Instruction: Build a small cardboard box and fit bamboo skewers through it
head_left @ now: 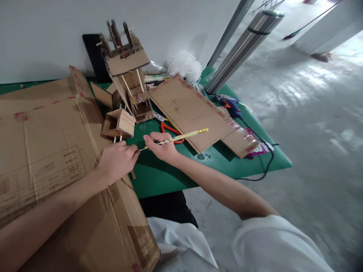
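A pale yellow pencil (187, 135) with dark marks and an eraser end is gripped in my right hand (163, 146), slanting down to the left. Its tip reaches the fingertips of my left hand (117, 160), whose fingers are curled together; what they pinch is hidden. Just beyond my left hand is a small open cardboard box (120, 124) with thin white sticks poking out below it. Red-handled scissors (172, 130) lie behind my right hand, their handles partly covered by the pencil.
A large flattened cardboard box (56, 128) covers the left of the green table (167, 177). At the back stands a cardboard tower (127, 68). Cardboard sheets (193, 113), a blue glue gun (232, 107) with a black cord, white shredded filler (184, 66) and a metal post (244, 49) are to the right.
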Demonstrator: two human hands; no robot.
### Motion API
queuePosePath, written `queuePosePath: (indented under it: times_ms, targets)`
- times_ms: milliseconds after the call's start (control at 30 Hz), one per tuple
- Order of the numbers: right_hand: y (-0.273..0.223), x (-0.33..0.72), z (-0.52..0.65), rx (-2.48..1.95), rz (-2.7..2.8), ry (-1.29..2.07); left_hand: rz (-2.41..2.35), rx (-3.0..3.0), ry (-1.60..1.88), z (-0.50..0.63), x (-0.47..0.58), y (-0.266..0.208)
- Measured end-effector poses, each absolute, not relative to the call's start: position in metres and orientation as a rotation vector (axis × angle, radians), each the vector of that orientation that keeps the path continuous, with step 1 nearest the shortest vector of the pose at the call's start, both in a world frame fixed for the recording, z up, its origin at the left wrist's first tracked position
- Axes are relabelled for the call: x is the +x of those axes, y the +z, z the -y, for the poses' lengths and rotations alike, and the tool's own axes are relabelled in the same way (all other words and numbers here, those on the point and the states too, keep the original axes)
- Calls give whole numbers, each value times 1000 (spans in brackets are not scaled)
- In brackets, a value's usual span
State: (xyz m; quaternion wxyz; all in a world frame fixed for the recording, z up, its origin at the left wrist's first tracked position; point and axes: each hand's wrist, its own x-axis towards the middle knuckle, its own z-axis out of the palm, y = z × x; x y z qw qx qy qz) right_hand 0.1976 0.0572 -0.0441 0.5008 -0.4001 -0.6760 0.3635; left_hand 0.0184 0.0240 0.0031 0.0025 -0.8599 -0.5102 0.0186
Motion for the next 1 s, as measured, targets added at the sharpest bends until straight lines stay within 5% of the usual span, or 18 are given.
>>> queuePosePath:
  times_ms: [1000]
  targets:
    - [-43,197,-57,-1010,1629,884,1620,-2692,73,-24,19,2]
